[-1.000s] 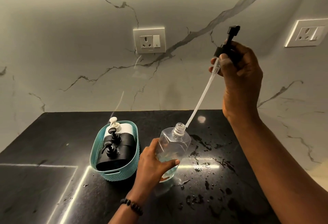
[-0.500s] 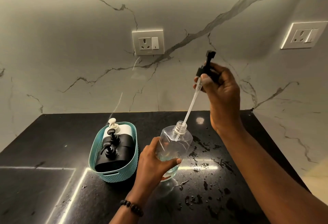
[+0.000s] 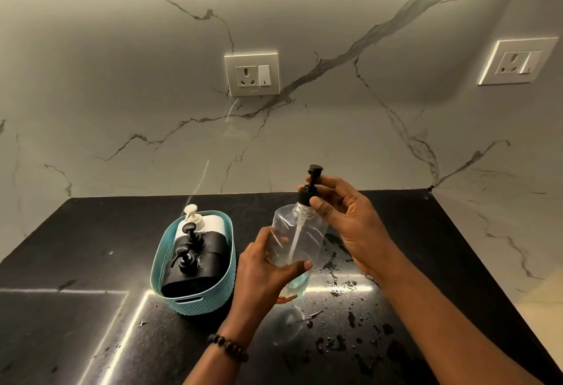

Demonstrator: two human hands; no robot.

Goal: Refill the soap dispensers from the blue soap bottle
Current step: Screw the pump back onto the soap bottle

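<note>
Dispenser, clear-bodied (image 3: 294, 243), stood tilted on the dark surface (image 3: 91, 262), a little liquid at its base. My left hand (image 3: 268, 272) wrapped its lower body, I judged to brace it. My right hand (image 3: 344, 217) pinched the black pump head (image 3: 307, 192) at the neck, tube already inside, likely for screwing down. Just left sat a teal basket (image 3: 210, 302) holding three more dispensers. Splashes lay to the right. No blue soap bottle in view; nothing blocked either hand.

dim warm light | countertop (image 3: 91, 308) glare streaks | edges perhaps warped
</note>
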